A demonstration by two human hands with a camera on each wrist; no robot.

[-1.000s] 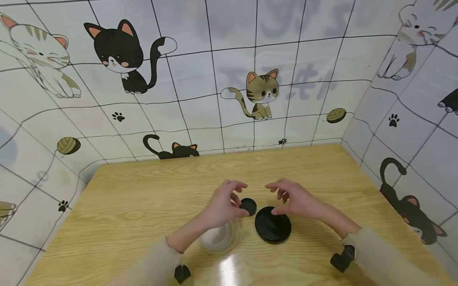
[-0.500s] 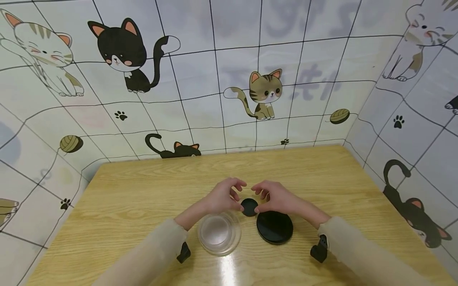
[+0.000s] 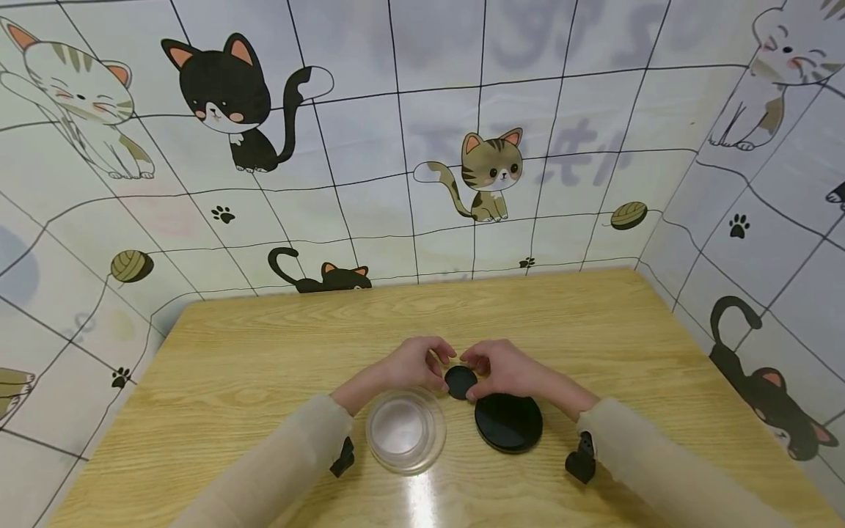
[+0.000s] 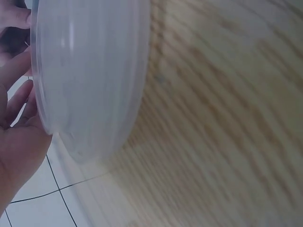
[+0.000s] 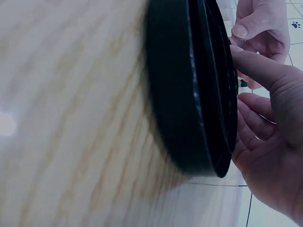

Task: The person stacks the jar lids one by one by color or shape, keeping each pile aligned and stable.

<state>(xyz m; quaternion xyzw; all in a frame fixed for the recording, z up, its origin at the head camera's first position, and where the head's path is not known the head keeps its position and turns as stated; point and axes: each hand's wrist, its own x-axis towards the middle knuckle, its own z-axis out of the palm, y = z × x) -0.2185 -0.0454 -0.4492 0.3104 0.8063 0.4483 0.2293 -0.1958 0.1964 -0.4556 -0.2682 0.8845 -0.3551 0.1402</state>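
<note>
A small black disc point(image 3: 461, 383) lies on the wooden table between both hands. My left hand point(image 3: 411, 364) curls at its left side, thumb at the edge and fingers bent over the far side. My right hand point(image 3: 507, 368) does the same from the right. Fingertip contact is partly hidden. Just in front of the left hand sits a clear round plastic container point(image 3: 405, 431), its side wall point(image 4: 94, 71) large in the left wrist view. A larger black round dish point(image 3: 508, 424) lies under the right wrist; the right wrist view shows its layered rim point(image 5: 189, 94).
The wooden table point(image 3: 277, 345) reaches back to a cat-print cloth wall point(image 3: 370, 213), which also closes off both sides. Dark wrist cameras point(image 3: 581, 458) hang under the sleeves, close to the container and the dish.
My right hand has moved left from above the black dish to the small disc. Both hands have come closer together around it, fingers more curled. The container and dish stay put.
</note>
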